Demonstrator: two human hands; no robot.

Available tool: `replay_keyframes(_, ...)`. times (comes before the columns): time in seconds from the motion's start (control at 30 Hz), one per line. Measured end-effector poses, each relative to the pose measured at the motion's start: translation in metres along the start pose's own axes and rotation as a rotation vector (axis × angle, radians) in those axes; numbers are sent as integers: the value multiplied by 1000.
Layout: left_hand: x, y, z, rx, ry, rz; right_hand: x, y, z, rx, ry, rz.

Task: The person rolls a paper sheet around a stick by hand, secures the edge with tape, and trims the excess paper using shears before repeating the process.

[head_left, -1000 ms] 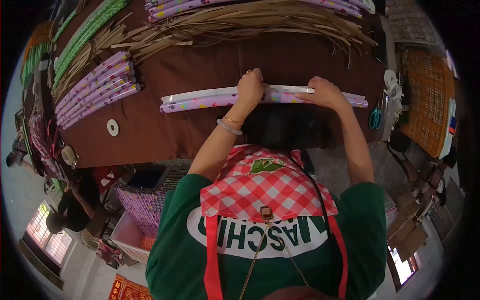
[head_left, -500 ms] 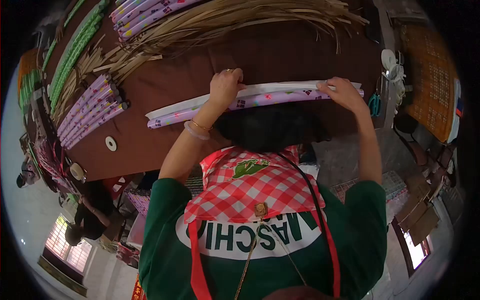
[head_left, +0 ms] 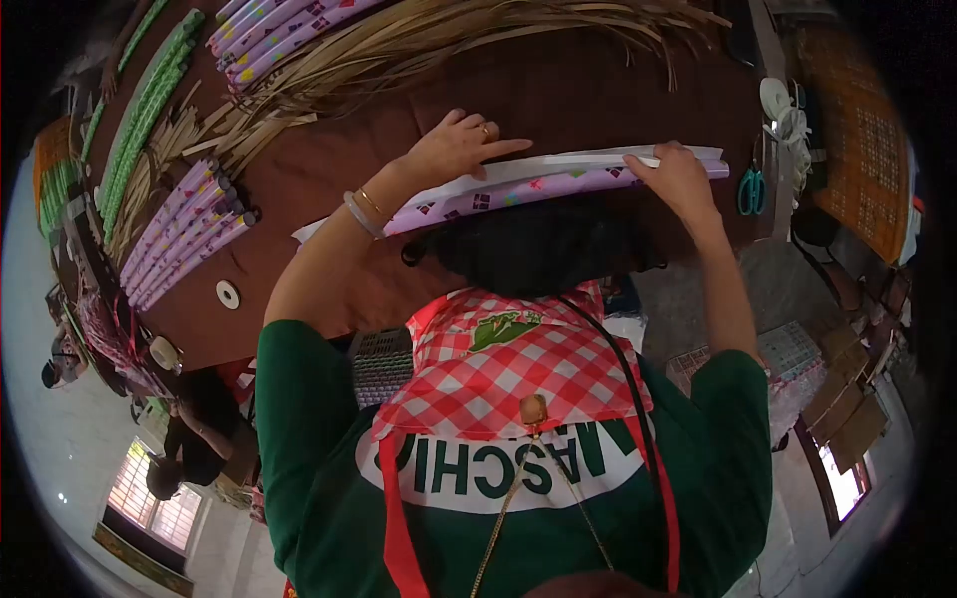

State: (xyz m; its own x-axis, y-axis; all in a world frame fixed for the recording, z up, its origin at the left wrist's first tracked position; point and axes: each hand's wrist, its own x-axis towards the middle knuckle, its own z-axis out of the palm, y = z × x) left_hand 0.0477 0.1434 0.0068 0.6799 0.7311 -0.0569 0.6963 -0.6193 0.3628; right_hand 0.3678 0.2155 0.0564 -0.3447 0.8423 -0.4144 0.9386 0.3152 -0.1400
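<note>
A long purple patterned paper roll (head_left: pixel 508 194) lies crosswise on the brown cloth, with the white underside (head_left: pixel 578 157) of its loose edge showing along the far side. My left hand (head_left: pixel 464 148) rests over that white edge left of the middle, index finger stretched out to the right and the other fingers apart; my left forearm hides part of the roll. Near the right end, my right hand (head_left: pixel 678 177) pinches the roll's white edge between thumb and fingers.
Dry brown strips (head_left: pixel 429 50) lie across the far side of the table, beside more purple rolls (head_left: pixel 269 50). Finished purple rolls (head_left: pixel 184 234) and a white tape roll (head_left: pixel 227 294) lie left. Teal scissors (head_left: pixel 752 189) are at the right edge. Another person (head_left: pixel 189 439) is at lower left.
My left hand has moved up off the near side of the roll, its index finger now extended. My right hand keeps its place near the right end.
</note>
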Motion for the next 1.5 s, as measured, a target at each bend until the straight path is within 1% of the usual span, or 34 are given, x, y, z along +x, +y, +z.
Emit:
replay_keyframes(0.07,5,-1,-2,78,-95,80,-1,-1,1,-6,7,12)
replay_keyframes(0.1,7,-2,-5,81,-93,81,-1,-2,1,-13,11,13)
replay_keyframes(0.17,12,-3,-9,175,-164,196,-2,-3,2,-19,17,13)
replay_keyframes(0.2,15,-5,-8,176,-163,197,-2,-3,3,-9,25,8)
replay_keyframes(0.27,19,-9,-7,175,-173,285,-3,-4,3,3,36,3)
replay_keyframes(0.4,25,-10,-10,145,-245,310,-3,-5,4,-2,35,20)
replay_keyframes(0.47,27,-10,-7,217,-249,331,-3,-5,5,10,36,26)
replay_keyframes(0.6,30,-9,-9,256,-288,348,-3,-7,3,8,61,27)
replay_keyframes(0.77,29,-10,-8,198,-268,335,-3,-6,3,20,56,14)
replay_keyframes(0.9,29,-10,-8,233,-266,339,-3,-9,0,15,58,17)
replay_keyframes(0.97,28,-12,-4,220,-225,350,-3,-9,-1,6,49,14)
replay_keyframes(1.1,28,-10,-7,232,-253,339,-1,-9,0,-14,40,27)
replay_keyframes(1.2,28,-12,-5,202,-202,353,-1,-10,3,-16,51,36)
replay_keyframes(1.3,29,-10,-7,235,-213,354,-1,-12,2,-15,52,44)
replay_keyframes(1.37,30,-8,-10,209,-264,325,-2,-12,0,-12,39,49)
replay_keyframes(1.5,30,-9,-9,201,-269,329,-2,-12,1,5,33,43)
